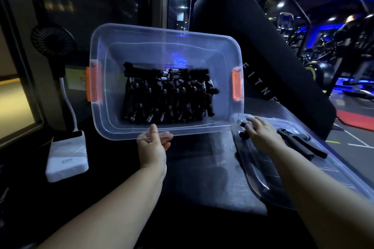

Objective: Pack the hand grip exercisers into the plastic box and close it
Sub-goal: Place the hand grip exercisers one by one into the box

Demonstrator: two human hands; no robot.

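White power bank [67,155] lies on the dark counter [202,178] at eight o'clock from the box, with a small black fan [53,38] standing above it at about ten o'clock. The clear plastic box [166,32] is tipped up, its open top facing the viewer, and has an orange latch [93,84] on its left end and a second latch [237,86] on its right. A packed row of black grip exercisers [168,97] with metal springs rests against its bottom. The left hand [153,143] holds the near rim at six o'clock, thumb over the edge and fingers curled underneath. At four o'clock from the box the clear lid [283,192] lies flat on the counter. The right hand [261,135] is palm down over the lid's far corner, fingertips touching a small exerciser [243,134]; I cannot tell whether they have closed on it. Another loose exerciser [299,143] lies on the lid at three o'clock from that hand.
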